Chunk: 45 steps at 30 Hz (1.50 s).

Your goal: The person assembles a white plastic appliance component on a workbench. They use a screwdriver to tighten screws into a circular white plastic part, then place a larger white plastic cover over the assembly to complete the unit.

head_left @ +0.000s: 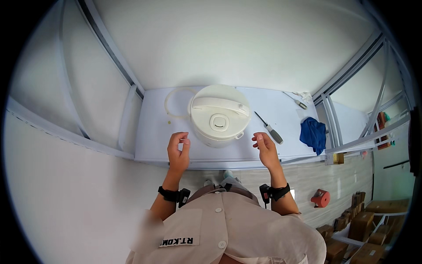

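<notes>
A cream rice cooker with a closed lid and a carrying handle across its top stands on the white table. My left hand hovers just off its front left side, holding nothing, its thumb and loosely bent fingers apart. On the other side my right hand is held up in much the same way, open and apart from the cooker. Close to the right hand lies a screwdriver with a grey handle. A pale ring-shaped loop rests flat at the cooker's left, partly hidden behind it.
Toward the table's right end lie a crumpled blue cloth and a second screwdriver. A tiny yellowish piece sits on the left part. Metal frame posts flank the table. A red stool and cardboard boxes stand on the floor at right.
</notes>
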Each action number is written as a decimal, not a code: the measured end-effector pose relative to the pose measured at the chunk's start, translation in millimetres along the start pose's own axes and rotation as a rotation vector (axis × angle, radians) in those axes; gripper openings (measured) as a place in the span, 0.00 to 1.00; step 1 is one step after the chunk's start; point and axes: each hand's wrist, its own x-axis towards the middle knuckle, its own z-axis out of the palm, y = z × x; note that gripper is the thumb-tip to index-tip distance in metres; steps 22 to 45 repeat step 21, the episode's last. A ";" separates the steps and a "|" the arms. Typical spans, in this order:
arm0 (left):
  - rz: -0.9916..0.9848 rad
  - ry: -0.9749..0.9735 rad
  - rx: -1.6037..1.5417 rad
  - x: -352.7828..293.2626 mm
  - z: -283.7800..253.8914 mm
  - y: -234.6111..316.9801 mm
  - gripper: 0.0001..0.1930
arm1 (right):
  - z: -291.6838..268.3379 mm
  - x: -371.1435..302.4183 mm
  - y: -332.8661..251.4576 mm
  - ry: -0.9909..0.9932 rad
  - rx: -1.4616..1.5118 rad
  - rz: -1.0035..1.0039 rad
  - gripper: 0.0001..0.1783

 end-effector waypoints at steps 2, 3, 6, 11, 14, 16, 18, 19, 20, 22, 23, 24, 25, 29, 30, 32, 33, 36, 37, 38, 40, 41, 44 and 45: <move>-0.003 -0.007 0.003 0.1 -0.9 0.3 0.10 | 0.4 -2.3 -2.0 -0.002 -0.012 0.008 0.25; -0.009 -0.012 0.007 -0.7 -1.5 0.3 0.10 | 0.2 -3.4 -1.0 -0.003 -0.021 0.017 0.25; -0.025 -0.019 0.011 -3.2 -3.6 0.5 0.11 | 2.1 -6.5 -8.2 -0.003 -0.044 0.042 0.25; -0.022 -0.059 0.026 7.6 -6.3 8.3 0.16 | 3.6 -5.8 -4.9 -0.002 -0.034 0.002 0.24; -0.011 -0.122 0.069 23.4 -5.1 17.3 0.22 | 5.7 -5.8 -11.4 0.020 -0.082 -0.059 0.23; -0.008 -0.170 0.085 30.4 -4.2 17.7 0.27 | 10.1 -8.1 -27.0 0.035 -0.142 -0.086 0.23; 0.021 -0.201 0.093 35.2 -0.6 15.0 0.30 | 9.7 -8.6 -30.9 0.024 -0.139 -0.083 0.23; 0.035 -0.217 0.097 36.8 1.2 12.2 0.31 | 9.2 -8.6 -31.9 0.019 -0.137 -0.081 0.24; 0.029 -0.198 0.089 36.3 4.1 6.4 0.33 | 8.0 -8.7 -31.7 0.020 -0.130 -0.077 0.23; 0.022 -0.180 0.080 33.8 7.1 -1.9 0.35 | 6.8 -8.8 -30.6 0.020 -0.123 -0.073 0.23; 0.022 -0.180 0.080 33.8 7.1 -1.9 0.35 | 6.8 -8.8 -30.6 0.020 -0.123 -0.073 0.23; 0.022 -0.180 0.080 33.8 7.1 -1.9 0.35 | 6.8 -8.8 -30.6 0.020 -0.123 -0.073 0.23; 0.022 -0.180 0.080 33.8 7.1 -1.9 0.35 | 6.8 -8.8 -30.6 0.020 -0.123 -0.073 0.23; 0.022 -0.180 0.080 33.8 7.1 -1.9 0.35 | 6.8 -8.8 -30.6 0.020 -0.123 -0.073 0.23; 0.022 -0.180 0.080 33.8 7.1 -1.9 0.35 | 6.8 -8.8 -30.6 0.020 -0.123 -0.073 0.23; 0.022 -0.180 0.080 33.8 7.1 -1.9 0.35 | 6.8 -8.8 -30.6 0.020 -0.123 -0.073 0.23; 0.022 -0.180 0.080 33.8 7.1 -1.9 0.35 | 6.8 -8.8 -30.6 0.020 -0.123 -0.073 0.23; 0.022 -0.180 0.080 33.8 7.1 -1.9 0.35 | 6.8 -8.8 -30.6 0.020 -0.123 -0.073 0.23; 0.022 -0.180 0.080 33.8 7.1 -1.9 0.35 | 6.8 -8.8 -30.6 0.020 -0.123 -0.073 0.23; 0.022 -0.180 0.080 33.8 7.1 -1.9 0.35 | 6.8 -8.8 -30.6 0.020 -0.123 -0.073 0.23; 0.022 -0.180 0.080 33.8 7.1 -1.9 0.35 | 6.8 -8.8 -30.6 0.020 -0.123 -0.073 0.23; 0.022 -0.180 0.080 33.8 7.1 -1.9 0.35 | 6.8 -8.8 -30.6 0.020 -0.123 -0.073 0.23; 0.022 -0.180 0.080 33.8 7.1 -1.9 0.35 | 6.8 -8.8 -30.6 0.020 -0.123 -0.073 0.23; 0.022 -0.180 0.080 33.8 7.1 -1.9 0.35 | 6.8 -8.8 -30.6 0.020 -0.123 -0.073 0.23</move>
